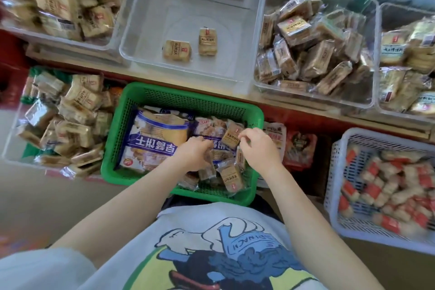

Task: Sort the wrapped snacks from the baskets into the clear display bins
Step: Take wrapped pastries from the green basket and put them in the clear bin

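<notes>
Both hands work inside the green basket [131,101] — right hand [256,146] fingers pinching a brown-labelled snack pack [231,135], left hand [194,155] fingers curled around another pack [207,169] — beside a blue bag [157,139] bearing Chinese characters.

A snack shop's display: clear bins [263,30] of wrapped biscuits ranged from ten to two o'clock; a stocked green basket [255,110] at centre; a white basket [334,207] at four o'clock.

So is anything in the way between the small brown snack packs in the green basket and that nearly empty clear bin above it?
Nothing visible blocks it. The clear bin is open-topped, just beyond the green basket, holding only two snack packs. Both hands, left hand and right hand, are already on packs.
</notes>
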### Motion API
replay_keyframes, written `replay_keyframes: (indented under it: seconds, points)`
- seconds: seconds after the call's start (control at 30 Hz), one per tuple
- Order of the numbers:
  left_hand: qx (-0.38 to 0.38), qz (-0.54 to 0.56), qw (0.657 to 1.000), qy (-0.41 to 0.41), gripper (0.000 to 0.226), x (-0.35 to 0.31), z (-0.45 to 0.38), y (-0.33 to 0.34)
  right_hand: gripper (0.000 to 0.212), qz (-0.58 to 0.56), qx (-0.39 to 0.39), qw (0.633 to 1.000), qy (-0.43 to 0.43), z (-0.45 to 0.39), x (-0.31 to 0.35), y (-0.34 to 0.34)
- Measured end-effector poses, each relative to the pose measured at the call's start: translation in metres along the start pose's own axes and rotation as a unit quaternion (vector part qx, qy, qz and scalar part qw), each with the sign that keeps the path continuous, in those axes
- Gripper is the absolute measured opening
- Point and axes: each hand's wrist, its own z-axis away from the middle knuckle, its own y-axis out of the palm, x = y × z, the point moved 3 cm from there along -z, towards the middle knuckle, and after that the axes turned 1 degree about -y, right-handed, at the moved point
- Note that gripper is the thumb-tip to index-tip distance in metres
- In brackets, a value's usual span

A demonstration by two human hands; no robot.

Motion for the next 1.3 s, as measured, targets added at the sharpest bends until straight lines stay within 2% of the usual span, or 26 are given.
replay_keyframes:
  seconds: [0.1,0.17,0.23,0.33,0.47,0.57,0.67,0.73,0.83,0.93,1.0,1.07,1.13,1.2,1.3]
  points:
    - [0.049,-0.113,0.992,0.029,0.087,-0.001,0.002,0.022,0.021,0.000,0.013,1.000,0.017,0.004,-0.007,0.014]
    - [0.034,-0.161,0.986,0.037,0.083,-0.003,0.002,0.031,0.022,0.002,0.016,1.000,0.022,0.006,-0.008,0.016]
    - [0.014,-0.171,0.985,0.033,0.068,-0.005,0.002,0.032,0.022,0.007,0.010,1.000,0.021,0.007,-0.007,0.014]
    - [0.000,-0.136,0.990,0.020,0.049,-0.008,0.003,0.023,0.022,0.003,0.000,1.000,0.017,0.007,-0.005,0.009]
    - [-0.031,-0.088,0.995,0.025,0.040,-0.015,0.013,-0.005,0.022,-0.007,-0.012,1.000,0.013,0.006,0.004,-0.002]
    - [-0.097,-0.060,0.992,0.045,0.041,-0.027,0.027,-0.038,0.022,-0.002,0.001,1.000,-0.007,0.006,0.018,-0.015]
    - [-0.179,0.032,0.980,0.084,0.033,-0.043,0.042,-0.081,0.050,-0.014,0.053,0.998,-0.036,0.006,0.034,-0.032]
    - [-0.228,0.104,0.960,0.124,0.029,-0.061,0.053,-0.113,0.063,-0.017,0.048,0.996,-0.067,0.005,0.045,-0.047]
    - [-0.310,0.164,0.919,0.177,0.033,-0.090,0.065,-0.150,0.049,-0.048,-0.063,0.991,-0.109,0.005,0.052,-0.079]
    - [-0.381,0.166,0.886,0.203,0.053,-0.106,0.066,-0.169,0.040,-0.058,-0.187,0.975,-0.101,0.004,0.041,-0.122]
    - [-0.365,0.128,0.906,0.170,0.067,-0.108,0.052,-0.170,0.042,-0.039,-0.283,0.954,-0.091,-0.002,0.029,-0.157]
    - [-0.312,0.054,0.941,0.117,0.077,-0.104,0.031,-0.160,0.042,-0.011,-0.365,0.928,-0.072,-0.015,0.017,-0.189]
    - [-0.270,-0.030,0.959,0.081,0.085,-0.098,0.013,-0.143,0.046,0.026,-0.410,0.910,-0.050,-0.034,0.007,-0.215]
    - [-0.264,-0.072,0.959,0.071,0.089,-0.095,0.004,-0.131,0.051,0.054,-0.395,0.917,-0.018,-0.057,-0.004,-0.227]
    - [-0.268,-0.065,0.958,0.074,0.090,-0.094,0.002,-0.129,0.062,0.086,-0.247,0.965,0.026,-0.082,-0.019,-0.212]
